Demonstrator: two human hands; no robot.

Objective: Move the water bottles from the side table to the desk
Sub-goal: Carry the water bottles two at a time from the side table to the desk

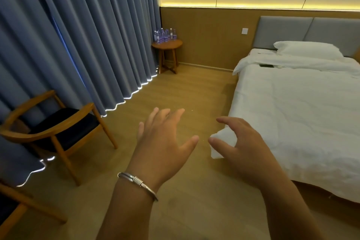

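1. Standing upright with caps up, the water bottles are seen clustered on the round wooden bench, their long axes vertical.
2. The bench is set in the far corner, just beside the blue curtain on one side and near the wood-panelled wall behind it.
3. A wide strip of wooden floor is left open between the curtain and the bed, running up to the bench.
4. A wooden chair is placed against the curtain, well apart from the bench.
5. The bottles are seen as clear plastic with purple labels; finer detail cannot be told.
6. The left hand is held out with fingers spread and nothing in it; a silver bracelet is worn at its wrist.
7. The right hand is held loosely curved, fingers apart, with nothing gripped, in front of the bed's corner.
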